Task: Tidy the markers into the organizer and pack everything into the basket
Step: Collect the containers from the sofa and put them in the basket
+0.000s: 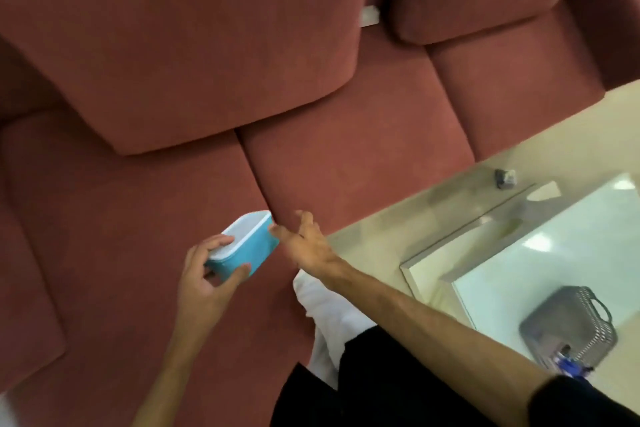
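A turquoise box with a white lid (247, 246) is held just above the red sofa seat. My left hand (207, 274) grips its near end, thumb on one side and fingers on the lid. My right hand (304, 243) reaches in from the right with fingers spread, fingertips at the box's far right corner. A grey perforated basket (571, 319) with a handle stands on the glass table at the lower right; something blue (569, 366) shows at its near edge. No markers are plainly visible.
The red sofa (173, 166) with large back cushions fills most of the view. A glass-topped table (554, 236) stands at the right on a pale floor. A small grey object (505, 178) lies on the floor near the sofa. My dark-clothed leg sits at the bottom.
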`<move>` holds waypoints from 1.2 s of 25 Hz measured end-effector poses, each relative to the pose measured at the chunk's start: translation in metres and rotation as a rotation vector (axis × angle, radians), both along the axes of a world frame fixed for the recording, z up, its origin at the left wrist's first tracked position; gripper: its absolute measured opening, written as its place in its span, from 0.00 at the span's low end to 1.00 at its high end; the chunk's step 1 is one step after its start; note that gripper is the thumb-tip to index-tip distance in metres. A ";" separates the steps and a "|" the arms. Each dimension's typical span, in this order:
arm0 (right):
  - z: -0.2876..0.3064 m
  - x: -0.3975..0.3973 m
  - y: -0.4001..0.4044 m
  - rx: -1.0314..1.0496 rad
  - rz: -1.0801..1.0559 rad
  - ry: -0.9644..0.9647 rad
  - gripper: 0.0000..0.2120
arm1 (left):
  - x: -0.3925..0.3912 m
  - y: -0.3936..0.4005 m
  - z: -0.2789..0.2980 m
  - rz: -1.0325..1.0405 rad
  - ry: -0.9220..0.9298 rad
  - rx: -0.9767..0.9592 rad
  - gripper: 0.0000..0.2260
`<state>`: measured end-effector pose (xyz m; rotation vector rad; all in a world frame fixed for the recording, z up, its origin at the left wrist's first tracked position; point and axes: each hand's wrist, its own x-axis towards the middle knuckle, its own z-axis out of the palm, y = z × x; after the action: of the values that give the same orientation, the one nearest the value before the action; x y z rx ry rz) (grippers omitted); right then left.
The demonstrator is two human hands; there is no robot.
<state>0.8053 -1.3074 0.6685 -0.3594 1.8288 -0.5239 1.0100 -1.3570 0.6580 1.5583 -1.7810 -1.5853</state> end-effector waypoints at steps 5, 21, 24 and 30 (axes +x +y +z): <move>0.052 -0.095 0.088 -0.108 -0.595 -0.477 0.30 | -0.137 0.083 0.053 -0.228 0.068 -0.181 0.24; 0.017 -0.261 0.446 -0.247 -1.388 -0.216 0.20 | -0.387 0.301 0.043 -1.322 0.032 -0.248 0.23; 0.004 -0.288 0.515 -0.245 -1.372 -0.281 0.26 | -0.416 0.354 0.032 -1.392 -0.007 -0.250 0.23; -0.041 -0.372 0.682 -0.281 -1.387 -0.135 0.21 | -0.477 0.466 -0.016 -1.366 -0.085 -0.163 0.17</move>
<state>0.4337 -0.6252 0.6271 0.8430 1.6410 -1.6839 0.5330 -0.8908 0.6420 0.1409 -3.1761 -1.6487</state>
